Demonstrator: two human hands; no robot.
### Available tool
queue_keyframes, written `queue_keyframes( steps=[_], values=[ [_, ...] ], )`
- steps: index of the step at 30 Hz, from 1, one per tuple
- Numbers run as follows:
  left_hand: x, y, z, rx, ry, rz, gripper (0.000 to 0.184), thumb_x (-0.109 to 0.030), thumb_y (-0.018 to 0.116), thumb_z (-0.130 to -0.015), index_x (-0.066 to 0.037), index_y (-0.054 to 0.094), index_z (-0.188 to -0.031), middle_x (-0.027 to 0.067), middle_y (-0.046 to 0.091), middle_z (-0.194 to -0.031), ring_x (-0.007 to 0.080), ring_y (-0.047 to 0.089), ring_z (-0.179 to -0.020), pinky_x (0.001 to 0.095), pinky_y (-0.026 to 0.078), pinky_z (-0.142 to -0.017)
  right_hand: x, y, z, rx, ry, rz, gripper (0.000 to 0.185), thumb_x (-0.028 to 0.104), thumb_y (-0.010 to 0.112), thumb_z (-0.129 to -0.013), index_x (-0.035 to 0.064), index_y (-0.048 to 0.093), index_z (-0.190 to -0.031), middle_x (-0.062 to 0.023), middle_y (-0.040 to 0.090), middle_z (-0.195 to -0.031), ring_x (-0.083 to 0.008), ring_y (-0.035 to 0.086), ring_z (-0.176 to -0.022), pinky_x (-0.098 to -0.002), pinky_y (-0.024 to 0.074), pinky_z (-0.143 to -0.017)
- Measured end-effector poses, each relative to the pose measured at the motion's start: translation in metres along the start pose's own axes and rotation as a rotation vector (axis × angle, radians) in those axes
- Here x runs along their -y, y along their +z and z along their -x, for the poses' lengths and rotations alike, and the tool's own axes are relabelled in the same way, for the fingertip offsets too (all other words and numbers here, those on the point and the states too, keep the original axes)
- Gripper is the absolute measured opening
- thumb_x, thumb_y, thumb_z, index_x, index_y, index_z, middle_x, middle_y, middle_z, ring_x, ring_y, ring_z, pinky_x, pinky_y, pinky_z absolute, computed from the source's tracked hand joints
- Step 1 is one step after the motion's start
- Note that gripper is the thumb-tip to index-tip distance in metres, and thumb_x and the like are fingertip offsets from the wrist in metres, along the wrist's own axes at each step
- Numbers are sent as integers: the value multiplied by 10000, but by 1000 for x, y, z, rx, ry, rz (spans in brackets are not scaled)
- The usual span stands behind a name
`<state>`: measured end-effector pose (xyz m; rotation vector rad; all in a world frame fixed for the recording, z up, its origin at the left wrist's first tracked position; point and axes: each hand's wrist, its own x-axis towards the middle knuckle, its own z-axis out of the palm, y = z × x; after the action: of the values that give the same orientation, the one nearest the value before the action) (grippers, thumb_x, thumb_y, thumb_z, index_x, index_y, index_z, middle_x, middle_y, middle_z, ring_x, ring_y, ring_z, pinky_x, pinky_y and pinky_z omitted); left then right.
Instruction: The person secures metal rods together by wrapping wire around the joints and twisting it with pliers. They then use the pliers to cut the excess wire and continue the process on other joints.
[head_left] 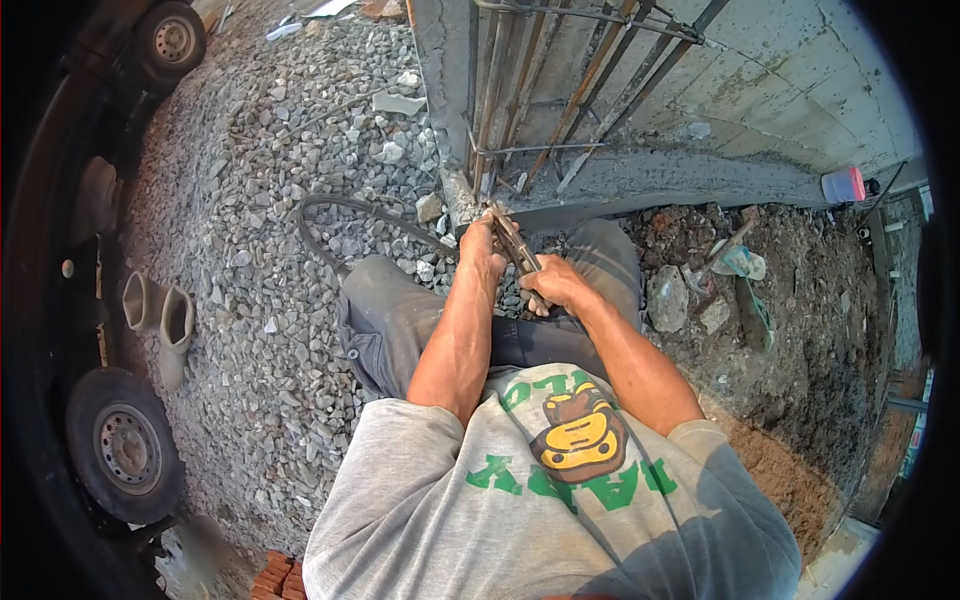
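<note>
Rebar [577,100] ahead, gravel [270,180] left, soil [810,310] right.

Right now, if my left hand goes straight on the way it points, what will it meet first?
Most likely the lower ends of the steel bars, just beyond your left hand; this single view leaves the depth unclear.

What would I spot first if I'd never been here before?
Probably the big cartoon print on the grey T-shirt, bottom centre. Next, steel reinforcing bars at the top, beyond the left hand and right hand gripping a narrow tool. Boots stand near a wheel, far left.
</note>
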<state>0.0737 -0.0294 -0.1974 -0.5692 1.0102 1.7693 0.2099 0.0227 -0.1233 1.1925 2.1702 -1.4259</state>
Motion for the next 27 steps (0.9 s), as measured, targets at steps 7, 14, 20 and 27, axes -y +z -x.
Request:
queue_keyframes(
  steps=[7, 14, 20, 27],
  values=[
    [1, -9, 19, 95, 95, -277, 206, -232, 467, -962, -61, 580, -941, 66, 598, -877, 201, 600, -759, 425, 518, -708, -4, -7, 20, 304, 131, -645, 478, 126, 580, -869, 50, 423, -1314, -97, 606, -928, -181, 618, -796, -343, 522, -658],
    [-3, 46, 92, 573, 71, -345, 199, -205, 467, -968, -20, 538, -992, 100, 607, -967, 214, 611, -885, 387, 482, -846, -60, -29, 55, 372, -176, -1191, 636, 196, 603, -888, 112, 296, -1439, 1, 532, -1095, -89, 490, -1028, -281, 391, -902],
    [22, 78, 102, 500, 235, -602, 159, -212, 574, -920, -56, 595, -947, 104, 628, -1077, 202, 576, -1027, 376, 437, -926, -87, -78, 101, 193, -458, -1257, 690, 235, 560, -906, 81, 191, -1468, -161, 540, -1199, -223, 531, -1048, -381, 412, -922],
    [17, 57, 90, 360, 258, -710, 161, -239, 616, -896, -81, 610, -865, 41, 650, -888, 136, 601, -809, 287, 469, -757, -249, -83, 42, -914, 385, -219, 448, 275, 648, -812, 16, 572, -1170, -141, 641, -869, -307, 603, -820, -378, 476, -781]
  ],
)
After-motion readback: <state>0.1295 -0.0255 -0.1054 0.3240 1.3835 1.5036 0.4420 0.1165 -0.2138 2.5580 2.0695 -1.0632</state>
